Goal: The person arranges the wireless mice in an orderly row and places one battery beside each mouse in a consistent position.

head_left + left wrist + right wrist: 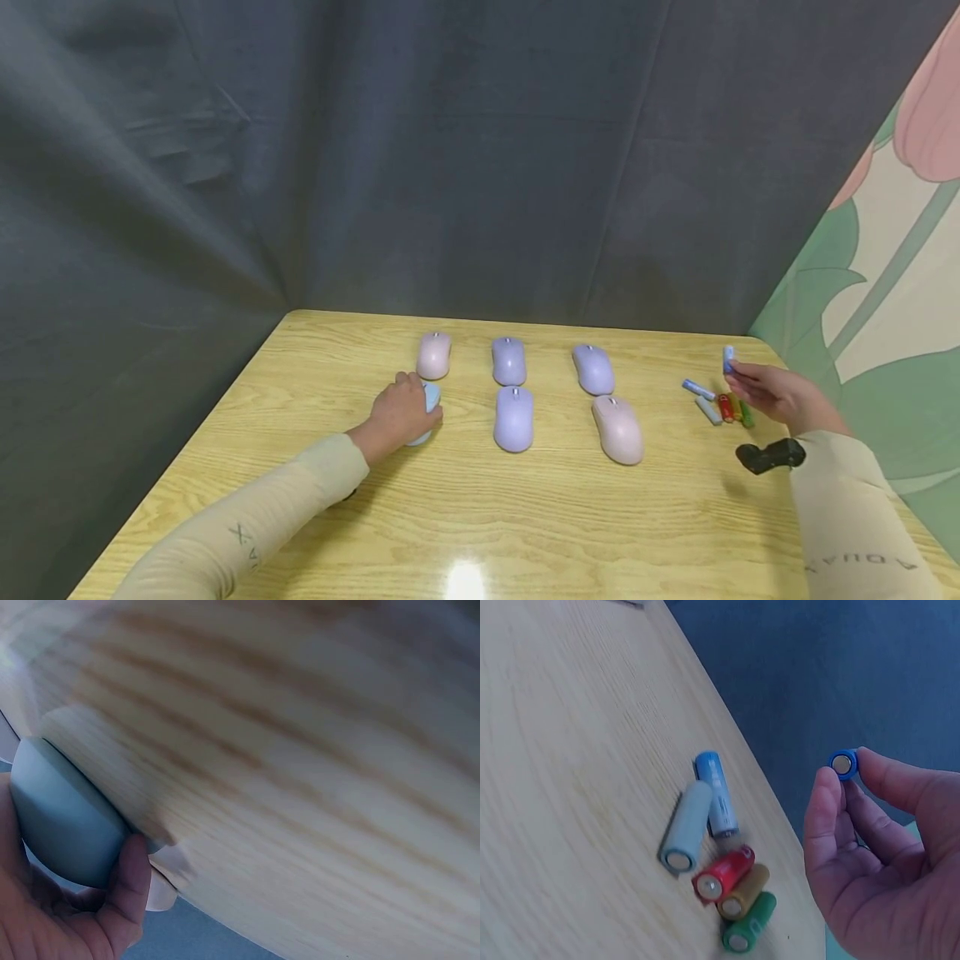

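Observation:
My left hand [396,410] grips a light blue computer mouse [67,814] at the left of the table, fingers and thumb round its sides. Most of that mouse is hidden by the hand in the head view. On the right, my right hand [780,393] pinches a blue battery [843,764] between thumb and fingertips, above the table. Below it lie another blue battery [717,795], a grey battery [688,825], a red battery [724,873], a gold battery [744,891] and a green battery [750,922].
Two rows of mice lie on the wooden table [465,508]: a pink mouse [433,357], several lilac ones such as the front middle mouse [513,419], and a pale pink mouse [618,430]. A dark curtain [465,167] hangs behind; a flowered wall [900,333] flanks the right.

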